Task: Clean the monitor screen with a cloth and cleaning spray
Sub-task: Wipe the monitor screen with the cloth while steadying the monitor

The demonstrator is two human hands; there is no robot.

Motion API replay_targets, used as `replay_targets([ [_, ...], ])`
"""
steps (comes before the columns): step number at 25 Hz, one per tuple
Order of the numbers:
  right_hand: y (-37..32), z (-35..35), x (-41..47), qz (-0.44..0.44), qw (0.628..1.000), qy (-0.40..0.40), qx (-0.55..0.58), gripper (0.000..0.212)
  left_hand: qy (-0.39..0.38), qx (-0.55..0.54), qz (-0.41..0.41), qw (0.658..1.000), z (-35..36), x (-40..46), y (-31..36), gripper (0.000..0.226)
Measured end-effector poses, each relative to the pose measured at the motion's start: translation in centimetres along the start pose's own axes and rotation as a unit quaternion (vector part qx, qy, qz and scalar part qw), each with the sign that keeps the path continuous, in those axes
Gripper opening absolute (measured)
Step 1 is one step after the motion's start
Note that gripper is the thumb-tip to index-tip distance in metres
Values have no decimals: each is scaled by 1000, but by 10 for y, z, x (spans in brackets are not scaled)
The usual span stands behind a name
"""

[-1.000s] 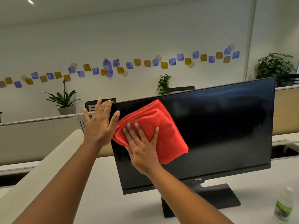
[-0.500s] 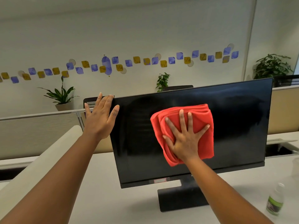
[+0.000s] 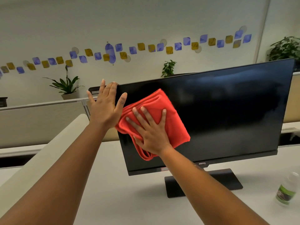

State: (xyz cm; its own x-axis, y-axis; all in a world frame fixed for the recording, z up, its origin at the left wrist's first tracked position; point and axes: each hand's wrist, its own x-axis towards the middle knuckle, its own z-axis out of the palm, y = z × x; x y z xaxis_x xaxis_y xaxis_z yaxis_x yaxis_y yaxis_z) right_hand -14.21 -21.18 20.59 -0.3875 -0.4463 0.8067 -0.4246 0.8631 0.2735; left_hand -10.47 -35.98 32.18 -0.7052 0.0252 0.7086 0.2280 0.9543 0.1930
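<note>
On the far left of the desk (image 3: 113, 200), the left hand (image 3: 105, 109) is spread wide and flat on the top left corner of the monitor (image 3: 227, 111). It grips nothing; it just props the screen so it won't tip. Next to it, the right hand (image 3: 151, 127) is open too, fingers fanned, pushing the folded red cloth (image 3: 172, 120) flat on the left part of the dark screen. The cloth touches the left hand's thumb side.

The cloth looks soft and light, so a flat palm works best. The screen is smooth, thin and easy to hurt, so I think a gentle push and a hold on its edge are smart. At the far right, the spray bottle (image 3: 286, 192) stands near the monitor's foot.

Half a second ago the cloth was in the middle of the screen. Now it has slid back left.
</note>
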Motion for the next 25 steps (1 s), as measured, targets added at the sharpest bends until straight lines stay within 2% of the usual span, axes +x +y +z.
replay_targets([
  [3, -11, 12, -31, -95, 994, -52, -26, 69, 5, 52, -4, 999, 3, -3, 4, 82],
  [7, -26, 19, -67, -162, 974, -154, -41, 75, 2, 94, -13, 995, 3, -3, 9, 77],
  [12, -35, 29, -122, -297, 915, -257, -90, 69, 12, 136, -18, 990, 7, -7, 13, 79],
  [16, -17, 20, -130, -307, 906, -263, -122, 78, 7, 142, -26, 990, 7, -5, 15, 81],
  [19, 13, 13, -150, -300, 921, -236, -78, 77, 4, 151, -30, 988, 7, -4, 17, 82],
  [25, 101, -27, -200, -204, 950, -236, -5, 79, 8, 148, -40, 988, 5, -7, 23, 77],
])
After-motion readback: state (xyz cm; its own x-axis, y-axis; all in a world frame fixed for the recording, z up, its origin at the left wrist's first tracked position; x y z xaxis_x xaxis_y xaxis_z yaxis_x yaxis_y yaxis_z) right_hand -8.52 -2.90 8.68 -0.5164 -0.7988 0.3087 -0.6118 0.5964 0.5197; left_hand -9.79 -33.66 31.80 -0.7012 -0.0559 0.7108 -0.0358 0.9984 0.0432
